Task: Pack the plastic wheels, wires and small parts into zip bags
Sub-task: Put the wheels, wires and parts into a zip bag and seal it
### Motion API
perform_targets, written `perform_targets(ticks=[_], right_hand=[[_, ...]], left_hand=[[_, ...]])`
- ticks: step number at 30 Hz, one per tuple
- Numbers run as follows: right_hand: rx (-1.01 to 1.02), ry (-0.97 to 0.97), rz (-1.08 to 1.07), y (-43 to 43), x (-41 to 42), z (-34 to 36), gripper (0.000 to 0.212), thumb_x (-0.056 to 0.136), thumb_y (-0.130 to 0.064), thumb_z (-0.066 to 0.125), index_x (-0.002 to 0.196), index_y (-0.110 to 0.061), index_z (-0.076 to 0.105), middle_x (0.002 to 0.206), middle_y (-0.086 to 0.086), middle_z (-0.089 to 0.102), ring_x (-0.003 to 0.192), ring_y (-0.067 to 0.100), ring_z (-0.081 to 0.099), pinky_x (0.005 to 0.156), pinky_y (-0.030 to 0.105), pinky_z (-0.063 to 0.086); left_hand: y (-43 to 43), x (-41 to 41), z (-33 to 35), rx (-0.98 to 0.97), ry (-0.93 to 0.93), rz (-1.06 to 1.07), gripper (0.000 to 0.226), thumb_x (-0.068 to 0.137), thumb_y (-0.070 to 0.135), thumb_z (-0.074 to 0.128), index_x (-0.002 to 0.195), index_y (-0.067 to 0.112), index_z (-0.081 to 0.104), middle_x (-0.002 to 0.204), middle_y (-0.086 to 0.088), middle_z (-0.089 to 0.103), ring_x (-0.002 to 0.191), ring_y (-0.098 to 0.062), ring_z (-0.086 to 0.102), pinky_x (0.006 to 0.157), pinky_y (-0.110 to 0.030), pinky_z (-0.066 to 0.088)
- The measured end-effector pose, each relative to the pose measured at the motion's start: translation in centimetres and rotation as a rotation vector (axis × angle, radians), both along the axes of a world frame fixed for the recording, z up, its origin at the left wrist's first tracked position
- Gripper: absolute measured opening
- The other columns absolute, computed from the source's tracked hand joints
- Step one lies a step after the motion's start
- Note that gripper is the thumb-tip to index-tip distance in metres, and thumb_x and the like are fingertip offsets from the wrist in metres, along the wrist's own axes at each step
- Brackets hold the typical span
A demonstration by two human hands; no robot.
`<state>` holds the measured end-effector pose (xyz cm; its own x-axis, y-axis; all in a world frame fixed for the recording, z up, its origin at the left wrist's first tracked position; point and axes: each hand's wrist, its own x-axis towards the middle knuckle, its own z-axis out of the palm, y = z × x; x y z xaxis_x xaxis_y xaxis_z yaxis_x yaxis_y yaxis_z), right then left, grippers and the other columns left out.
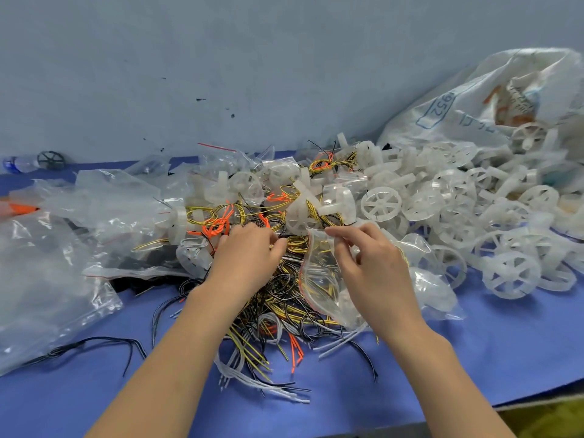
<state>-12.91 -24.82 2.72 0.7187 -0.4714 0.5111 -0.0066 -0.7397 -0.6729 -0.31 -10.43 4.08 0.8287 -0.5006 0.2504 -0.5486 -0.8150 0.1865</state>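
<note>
Clear zip bag [319, 279] below the pinch of right hand [369, 263]; left hand [249, 251] curled around wires [296, 241].

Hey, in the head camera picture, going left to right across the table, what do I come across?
plastic bottle → black wheel → left hand → clear zip bag → right hand, which pinches that bag → pile of white plastic wheels
</note>
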Motion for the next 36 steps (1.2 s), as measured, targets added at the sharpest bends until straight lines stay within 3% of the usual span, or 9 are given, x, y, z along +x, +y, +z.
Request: perform_targets(ticks=[5, 8, 10, 13, 16, 22, 26, 31, 36], right_hand=[[0.012, 0.002, 0.005, -0.7, -0.4, 0.1, 0.023, 0.098, -0.028, 0.055, 0.113, -0.033, 0.071, 0.097, -0.01, 0.057, 0.07, 0.013, 0.054, 0.07, 0.039, 0.049], [0.017, 0.005, 0.014, -1.0, -0.5, 0.1, 0.023, 0.098, -0.027, 0.055, 0.114, -0.033, 0.071, 0.096, -0.01, 0.057, 0.069, 0.011, 0.052, 0.069, 0.038, 0.048], [0.02, 0.012, 0.019, -1.1, -0.5, 0.1, 0.024, 0.098, -0.029, 0.054, 0.114, -0.033, 0.07, 0.097, -0.011, 0.057, 0.068, 0.011, 0.05, 0.07, 0.038, 0.048], [0.013, 0.016, 0.021, -1.2, -0.4, 0.3, 0.024, 0.099, -0.028, 0.054, 0.115, -0.033, 0.07, 0.098, -0.01, 0.058, 0.068, 0.011, 0.051, 0.07, 0.038, 0.049], [0.003, 0.021, 0.026, -1.1, -0.3, 0.4, 0.024, 0.099, -0.027, 0.054, 0.116, -0.032, 0.07, 0.1, -0.008, 0.059, 0.072, 0.014, 0.055, 0.072, 0.041, 0.05], [-0.004, 0.024, 0.036, -0.7, -0.2, 0.4, 0.024, 0.099, -0.029, 0.053, 0.116, -0.033, 0.07, 0.102, -0.008, 0.059, 0.076, 0.015, 0.058, 0.076, 0.042, 0.051], [-0.012, 0.018, 0.034, -0.5, -0.1, 0.2, 0.023, 0.099, -0.029, 0.054, 0.115, -0.032, 0.07, 0.101, -0.009, 0.058, 0.072, 0.012, 0.057, 0.072, 0.04, 0.051], [-0.028, 0.018, 0.03, -0.3, -0.2, 0.0, 0.022, 0.099, -0.029, 0.055, 0.113, -0.033, 0.071, 0.098, -0.011, 0.058, 0.069, 0.011, 0.057, 0.069, 0.038, 0.05], [-0.044, 0.033, 0.033, -0.2, -0.2, -0.1, 0.022, 0.098, -0.03, 0.054, 0.113, -0.034, 0.071, 0.097, -0.011, 0.058, 0.068, 0.011, 0.056, 0.068, 0.038, 0.05]], left_hand=[[-1.8, 0.4, -0.4, 0.229, -0.042, 0.057, 0.033, 0.099, 0.04, 0.044, 0.104, 0.02, 0.07, 0.106, -0.006, 0.067, 0.111, -0.031, 0.049, 0.089, -0.043, 0.039], [-1.5, 0.7, -0.1, 0.134, 0.005, 0.018, 0.031, 0.101, 0.031, 0.041, 0.1, 0.018, 0.069, 0.098, -0.005, 0.068, 0.105, -0.029, 0.055, 0.09, -0.041, 0.044], [-0.7, 0.9, 0.8, 0.004, 0.106, -0.055, 0.026, 0.101, 0.027, 0.044, 0.108, 0.019, 0.068, 0.101, 0.0, 0.068, 0.099, -0.022, 0.061, 0.089, -0.04, 0.05], [1.1, 1.1, 2.7, -0.074, 0.269, -0.165, 0.018, 0.1, 0.025, 0.05, 0.105, 0.031, 0.066, 0.094, 0.013, 0.064, 0.082, -0.008, 0.061, 0.067, -0.021, 0.046], [3.4, 1.3, 3.7, -0.035, 0.304, -0.146, 0.016, 0.098, 0.026, 0.053, 0.089, 0.035, 0.063, 0.081, 0.015, 0.059, 0.07, -0.003, 0.058, 0.056, -0.02, 0.039], [5.6, -0.2, 2.0, 0.052, 0.323, -0.081, 0.015, 0.094, 0.048, 0.054, 0.09, 0.035, 0.061, 0.081, 0.015, 0.059, 0.07, 0.003, 0.054, 0.056, -0.02, 0.037], [5.4, -2.0, -1.4, -0.138, 0.248, 0.093, 0.031, 0.09, 0.055, 0.056, 0.096, 0.026, 0.049, 0.079, 0.008, 0.058, 0.074, -0.01, 0.057, 0.063, -0.033, 0.045], [6.3, -1.2, -2.1, -0.246, 0.348, 0.233, 0.029, 0.091, 0.045, 0.06, 0.107, 0.022, 0.052, 0.084, 0.01, 0.059, 0.081, -0.02, 0.061, 0.075, -0.035, 0.051], [6.9, -0.8, -1.3, -0.266, 0.247, 0.197, 0.023, 0.093, 0.031, 0.057, 0.111, 0.021, 0.067, 0.08, 0.011, 0.064, 0.076, -0.011, 0.061, 0.069, -0.03, 0.047]])
